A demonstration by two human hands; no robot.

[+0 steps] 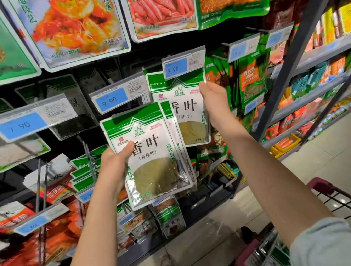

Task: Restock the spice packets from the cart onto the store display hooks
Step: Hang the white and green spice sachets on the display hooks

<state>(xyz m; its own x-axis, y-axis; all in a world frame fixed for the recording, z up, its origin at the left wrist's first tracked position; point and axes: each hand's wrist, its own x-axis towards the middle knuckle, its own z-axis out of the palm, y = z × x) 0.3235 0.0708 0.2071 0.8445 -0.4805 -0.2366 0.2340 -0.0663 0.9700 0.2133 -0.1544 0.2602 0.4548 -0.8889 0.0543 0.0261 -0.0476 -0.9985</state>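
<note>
My left hand [113, 161] grips a small stack of green-and-white bay leaf packets [151, 157] by their left edge, thumb on the front. Higher and to the right, one more bay leaf packet [186, 112] hangs under the 5.90 price tag [184, 63]. My right hand [214, 95] pinches that packet's right edge just below the tag. The hook itself is hidden behind the tag. The cart [321, 215] stands at the lower right with more packets [270, 257] in it.
Other spice packets hang on the hooks all around, with price tags 9.90 [118, 96] and 1.90 [30, 121] to the left. Large packets [76, 26] hang above. A dark shelf post [297, 48] and stocked shelves rise at the right, over tiled floor [335, 155].
</note>
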